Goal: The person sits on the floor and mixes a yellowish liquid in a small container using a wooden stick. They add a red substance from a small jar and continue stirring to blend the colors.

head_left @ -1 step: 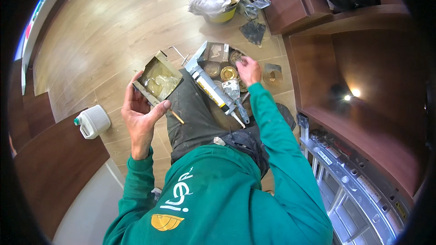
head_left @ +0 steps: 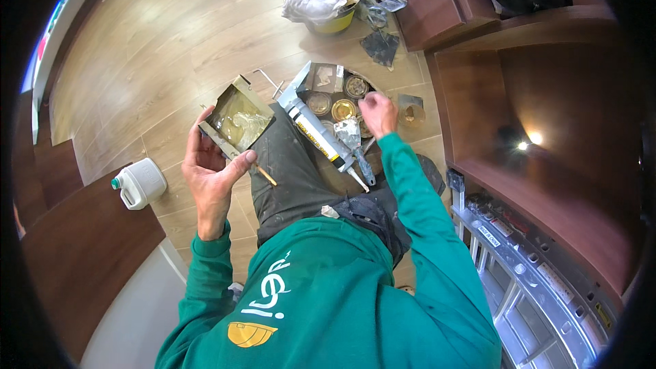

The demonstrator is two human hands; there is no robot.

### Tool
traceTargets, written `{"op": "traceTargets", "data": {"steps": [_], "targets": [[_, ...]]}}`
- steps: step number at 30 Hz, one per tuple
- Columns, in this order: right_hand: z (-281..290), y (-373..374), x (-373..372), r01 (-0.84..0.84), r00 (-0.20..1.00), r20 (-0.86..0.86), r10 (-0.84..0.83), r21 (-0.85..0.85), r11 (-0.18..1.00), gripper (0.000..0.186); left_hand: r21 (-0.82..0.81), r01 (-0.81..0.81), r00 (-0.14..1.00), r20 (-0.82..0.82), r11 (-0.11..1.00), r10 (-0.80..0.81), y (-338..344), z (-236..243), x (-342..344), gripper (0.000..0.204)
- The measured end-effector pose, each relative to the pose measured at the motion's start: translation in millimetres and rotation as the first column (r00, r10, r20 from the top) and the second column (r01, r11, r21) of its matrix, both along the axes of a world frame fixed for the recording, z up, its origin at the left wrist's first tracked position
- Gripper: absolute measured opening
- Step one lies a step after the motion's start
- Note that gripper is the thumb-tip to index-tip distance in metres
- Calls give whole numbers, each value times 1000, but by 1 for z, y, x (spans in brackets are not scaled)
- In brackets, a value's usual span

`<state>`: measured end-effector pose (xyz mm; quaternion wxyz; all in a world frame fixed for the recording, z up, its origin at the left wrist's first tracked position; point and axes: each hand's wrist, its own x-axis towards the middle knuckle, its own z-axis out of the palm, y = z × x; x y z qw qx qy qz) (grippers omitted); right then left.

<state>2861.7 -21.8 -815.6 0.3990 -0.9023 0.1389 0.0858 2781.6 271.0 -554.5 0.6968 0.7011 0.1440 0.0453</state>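
Note:
My left hand (head_left: 215, 176) grips a shallow rectangular tray (head_left: 224, 143), its thumb along the near edge. Glossy yellowish paste (head_left: 247, 123) lies inside, and a thin wooden stick (head_left: 266, 176) pokes out below the thumb. My right hand (head_left: 380, 113) hovers over the right side of a group of round tins, fingers curled together; whatever they hold is hidden. Closest to those fingers is a tin with brownish contents (head_left: 356, 87); a gold-coloured tin (head_left: 344, 110) sits to its left. Between my hands lies a caulking gun (head_left: 316, 131) with a cartridge, beside a smeared putty knife (head_left: 365, 167).
A white jug with a green cap (head_left: 143, 183) stands at left. A yellow bucket (head_left: 333, 25) with a white bag is at the far side, near a dark scrap (head_left: 380, 48). Brown cabinetry (head_left: 471, 109) and a metal ladder (head_left: 526, 266) line the right.
My right hand has shifted slightly right and toward me, uncovering more of the tin with brownish contents. The left hand and tray have stayed in place.

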Motion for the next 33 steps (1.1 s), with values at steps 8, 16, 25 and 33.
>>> {"op": "traceTargets", "data": {"steps": [8, 16, 25, 33], "targets": [[-12, -43, -113, -258, 848, -481, 221, -12, 966, 53, 0, 38, 999, 7, 999, -38, -16, -6, 13, 85], [-13, -54, -121, -83, 857, -486, 172, 200, 976, 46, 11, 69, 998, 7, 998, -69, -25, -2, 1, 85], [41, -105, -145, 15, 933, -358, -11, 7, 1000, 32, 6, 130, 990, 50, 992, -130, -40, -5, 4, 86], [14, -69, -118, 15, 899, -431, 84, 221, 975, 42, 22, 133, 988, 79, 991, -134, -45, 5, 5, 86]]}}
